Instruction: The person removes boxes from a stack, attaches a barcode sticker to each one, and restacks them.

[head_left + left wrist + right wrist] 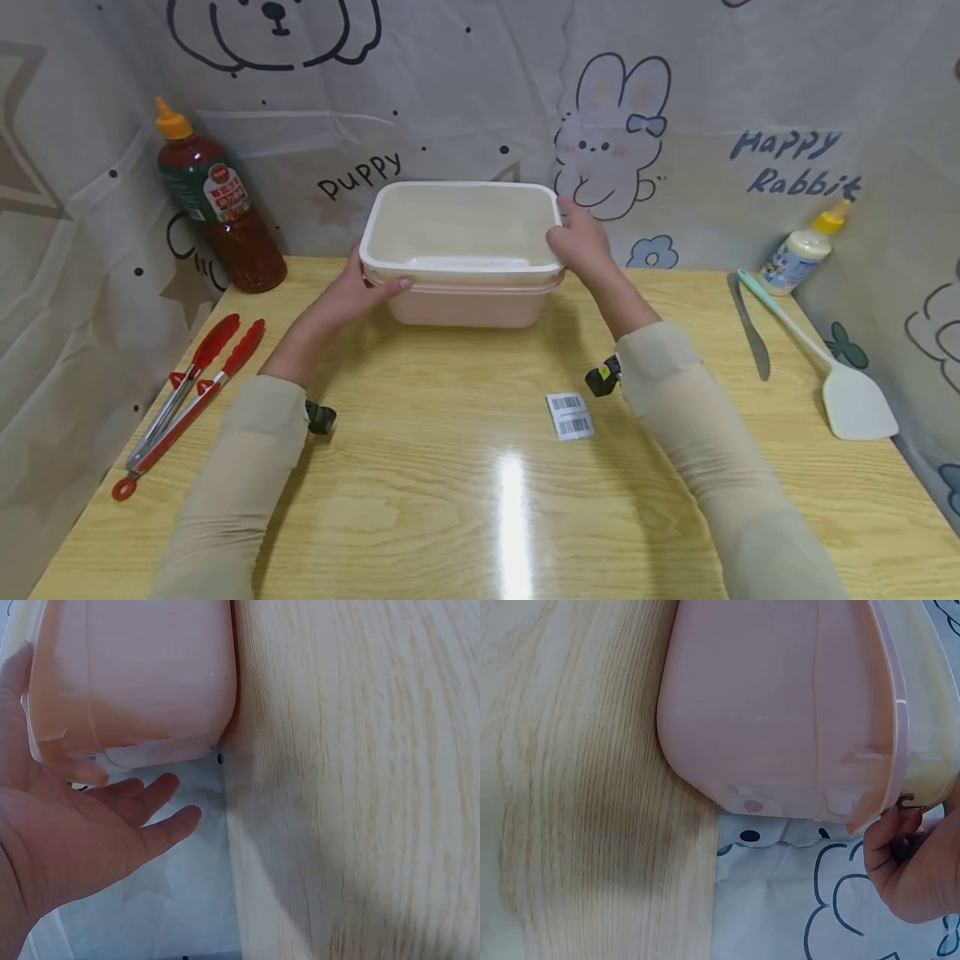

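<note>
Both hands hold the pink basin [465, 304] by its short ends. The left hand [352, 292] cups the left end, thumb laid along the rim; in the left wrist view the fingers [154, 799] are nearly straight beneath the flange, so this contact is support rather than a closed clasp. The right hand [581, 242] grips the right end, and the right wrist view shows fingertips [892, 832] curled under the rim lip. A cream inner tray [461, 225] sits nested in the basin, its white rim resting on the pink rim.

The basin stands on or just above the wooden table [450, 500], near its rear edge, close to the printed backdrop cloth [750, 100].

Relative to the basin: the sauce bottle [213, 200] stands to the left at the rear; the red tongs [187, 392] lie front-left; a barcode label [570, 415] lies in front; a knife [750, 329] and a spatula [825, 367] lie to the right; a small squeeze bottle [802, 250] stands rear-right.

Hazards, as judged:
- The left side may slip, because the straight fingers do not lock the rim.
- Uneven lift would tilt the basin and could unseat the tray.
- Rearward motion would press the basin against the cloth.
</note>
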`<state>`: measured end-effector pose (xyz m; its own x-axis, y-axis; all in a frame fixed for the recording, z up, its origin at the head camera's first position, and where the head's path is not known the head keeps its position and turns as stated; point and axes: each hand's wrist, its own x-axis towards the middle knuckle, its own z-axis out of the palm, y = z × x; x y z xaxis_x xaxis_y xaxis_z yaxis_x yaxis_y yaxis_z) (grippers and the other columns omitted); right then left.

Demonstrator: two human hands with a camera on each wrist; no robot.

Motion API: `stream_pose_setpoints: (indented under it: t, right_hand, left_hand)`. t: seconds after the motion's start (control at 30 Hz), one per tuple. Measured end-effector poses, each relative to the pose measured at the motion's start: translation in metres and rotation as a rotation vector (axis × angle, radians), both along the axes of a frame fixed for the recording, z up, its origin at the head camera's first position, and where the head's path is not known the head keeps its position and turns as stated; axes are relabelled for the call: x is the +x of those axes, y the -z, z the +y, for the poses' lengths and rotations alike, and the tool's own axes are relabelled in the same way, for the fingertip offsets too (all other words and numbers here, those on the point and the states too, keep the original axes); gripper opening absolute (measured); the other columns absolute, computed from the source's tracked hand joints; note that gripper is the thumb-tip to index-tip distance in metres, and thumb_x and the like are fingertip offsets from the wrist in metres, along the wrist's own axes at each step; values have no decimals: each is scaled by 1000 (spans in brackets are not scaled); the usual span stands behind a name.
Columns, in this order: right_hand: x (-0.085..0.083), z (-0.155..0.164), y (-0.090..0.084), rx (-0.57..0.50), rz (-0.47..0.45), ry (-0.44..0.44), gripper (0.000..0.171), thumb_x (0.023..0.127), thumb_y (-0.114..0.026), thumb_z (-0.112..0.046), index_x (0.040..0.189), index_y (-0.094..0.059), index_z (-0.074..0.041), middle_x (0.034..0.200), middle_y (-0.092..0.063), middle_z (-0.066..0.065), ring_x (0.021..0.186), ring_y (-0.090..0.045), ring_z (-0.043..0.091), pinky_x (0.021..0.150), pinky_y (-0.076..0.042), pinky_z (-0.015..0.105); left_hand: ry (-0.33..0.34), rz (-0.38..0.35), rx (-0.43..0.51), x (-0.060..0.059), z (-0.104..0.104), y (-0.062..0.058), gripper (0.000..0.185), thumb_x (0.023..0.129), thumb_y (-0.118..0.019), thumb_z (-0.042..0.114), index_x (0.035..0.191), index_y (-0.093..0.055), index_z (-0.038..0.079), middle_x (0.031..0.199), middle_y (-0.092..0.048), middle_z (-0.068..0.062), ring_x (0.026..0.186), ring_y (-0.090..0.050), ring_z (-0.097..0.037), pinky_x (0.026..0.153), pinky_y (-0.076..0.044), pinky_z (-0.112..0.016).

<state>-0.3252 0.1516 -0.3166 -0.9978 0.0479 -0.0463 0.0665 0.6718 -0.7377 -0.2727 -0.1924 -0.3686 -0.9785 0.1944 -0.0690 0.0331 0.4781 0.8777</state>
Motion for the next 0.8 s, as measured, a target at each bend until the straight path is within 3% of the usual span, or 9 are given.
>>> stream_pose_setpoints:
  t: [0.1, 0.13, 0.23, 0.37, 0.47, 0.67, 0.8]
  right_hand:
    - [0, -2, -3, 2, 20, 13, 76, 88, -45, -9, 161, -28, -16, 91, -62, 8, 54, -42, 13, 55, -47, 23]
    - [0, -2, -4, -4, 20, 18, 75, 88, -46, -9, 161, -29, -16, 99, -66, 8, 55, -43, 13, 55, -48, 23]
    - [0, -2, -4, -22, 15, 35, 74, 89, -47, -10, 160, -31, -16, 102, -66, 12, 56, -47, 13, 55, -50, 23]
    - [1, 1, -5, -33, 13, 47, 73, 89, -48, -10, 160, -31, -15, 128, -65, 15, 61, -52, 14, 57, -53, 24]
    - [2, 2, -8, -40, 18, 36, 74, 89, -48, -10, 160, -30, -14, 148, -56, 12, 66, -56, 16, 58, -55, 25]
    - [3, 2, -13, -59, 16, 15, 75, 89, -48, -10, 161, -29, -14, 154, -51, 12, 69, -58, 18, 58, -56, 26]
    - [3, 2, -16, -68, 26, 11, 72, 91, -48, -12, 161, -30, -17, 142, -60, 13, 68, -58, 17, 58, -55, 26]
  left_hand:
    - [-2, -10, -1, 1, 0, -2, 111, 91, -74, 43, 162, 11, 30, 171, -12, -11, 156, -17, -32, 126, -15, -57]
    - [-5, -14, -8, 1, -1, -2, 111, 91, -73, 45, 162, 11, 31, 171, -12, -11, 156, -17, -33, 126, -14, -58]
    - [-6, -22, -25, 1, -1, -2, 111, 90, -72, 50, 162, 11, 33, 171, -11, -9, 157, -15, -31, 126, -13, -59]
    - [-5, -17, -40, 0, 0, 0, 111, 89, -71, 57, 161, 11, 37, 172, -10, -7, 157, -14, -30, 126, -12, -59]
    - [-5, -12, -39, 0, 0, 1, 110, 89, -71, 57, 161, 11, 37, 172, -8, -6, 158, -13, -30, 126, -12, -60]
    - [-5, -24, -30, 1, 0, 2, 108, 91, -70, 52, 161, 11, 37, 172, -6, -7, 158, -11, -31, 126, -12, -60]
    - [-2, -36, -14, 0, 0, 0, 107, 92, -70, 47, 161, 11, 36, 172, -6, -8, 159, -9, -32, 126, -10, -61]
